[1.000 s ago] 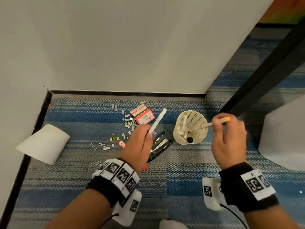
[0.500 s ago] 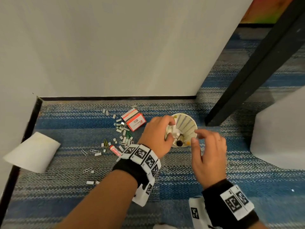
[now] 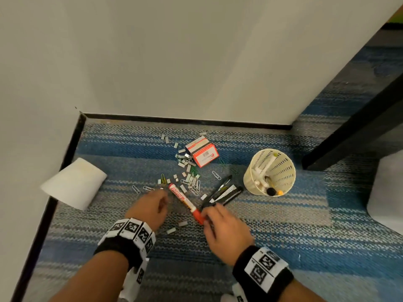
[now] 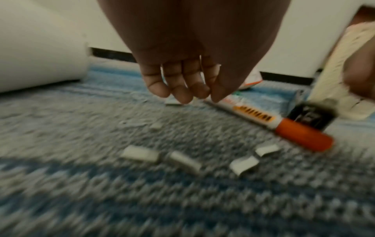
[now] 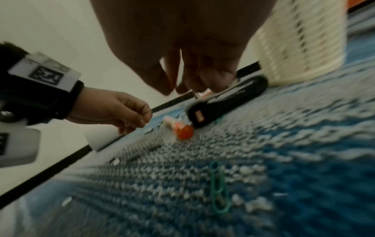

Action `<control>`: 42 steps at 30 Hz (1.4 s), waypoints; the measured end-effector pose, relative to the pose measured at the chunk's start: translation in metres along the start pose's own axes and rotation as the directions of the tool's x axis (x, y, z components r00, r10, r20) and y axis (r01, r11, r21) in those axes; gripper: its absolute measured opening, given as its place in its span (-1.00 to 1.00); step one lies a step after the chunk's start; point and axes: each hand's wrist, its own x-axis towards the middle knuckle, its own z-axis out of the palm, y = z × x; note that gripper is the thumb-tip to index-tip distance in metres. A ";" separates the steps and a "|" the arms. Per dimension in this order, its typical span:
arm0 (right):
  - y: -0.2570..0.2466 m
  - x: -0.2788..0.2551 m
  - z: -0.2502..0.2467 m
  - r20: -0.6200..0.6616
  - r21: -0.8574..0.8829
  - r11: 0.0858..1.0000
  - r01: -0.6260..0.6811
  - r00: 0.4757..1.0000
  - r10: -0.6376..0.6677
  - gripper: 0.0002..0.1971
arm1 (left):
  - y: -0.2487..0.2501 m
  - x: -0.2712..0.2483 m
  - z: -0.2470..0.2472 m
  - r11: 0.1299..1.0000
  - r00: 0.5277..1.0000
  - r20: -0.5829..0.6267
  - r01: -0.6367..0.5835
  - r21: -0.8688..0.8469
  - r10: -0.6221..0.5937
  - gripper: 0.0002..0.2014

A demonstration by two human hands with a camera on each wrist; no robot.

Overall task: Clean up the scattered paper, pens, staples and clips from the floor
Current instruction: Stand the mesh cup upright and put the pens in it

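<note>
A white marker with a red cap (image 3: 184, 200) (image 4: 253, 115) (image 5: 182, 129) lies on the striped carpet. My left hand (image 3: 163, 199) (image 4: 182, 96) hangs over its white end with loose fingers, holding nothing. My right hand (image 3: 206, 214) (image 5: 188, 88) hovers with loosely curled fingers over the marker's cap and the near end of a bundle of black pens (image 3: 226, 192) (image 5: 227, 99). The cream mesh pen holder (image 3: 283, 177) (image 5: 300, 48) stands to the right with pens inside. Staples (image 3: 187, 164) (image 4: 140, 154) and paper clips (image 3: 216, 175) (image 5: 219, 187) lie scattered around.
A red and white staple box (image 3: 204, 154) lies open among the staples. A curled white paper sheet (image 3: 74, 188) (image 4: 36, 48) rests against the left wall. A black slanted leg (image 3: 353, 127) and a white object (image 3: 388, 192) stand at the right.
Each hand held a pen a second ago and brought it to the holder. Both hands are now empty and have come back and down over the marker and black pens.
</note>
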 end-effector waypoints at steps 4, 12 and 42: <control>-0.019 0.027 0.008 0.164 -0.192 0.981 -0.042 0.984 0.074 -0.69 | -0.013 -0.009 0.009 0.996 0.999 0.026 0.043 0.081 -0.046 -0.83; -0.034 0.056 0.021 0.362 -0.344 0.933 0.104 0.932 0.030 -0.46 | -0.001 -0.001 0.021 0.999 0.999 -0.019 0.045 -0.013 -0.046 -0.86; 0.074 -0.004 -0.128 -0.557 0.284 0.947 -0.148 0.779 0.288 -0.73 | 0.169 0.021 -0.011 0.910 0.940 -0.005 -0.331 -0.250 0.340 -0.38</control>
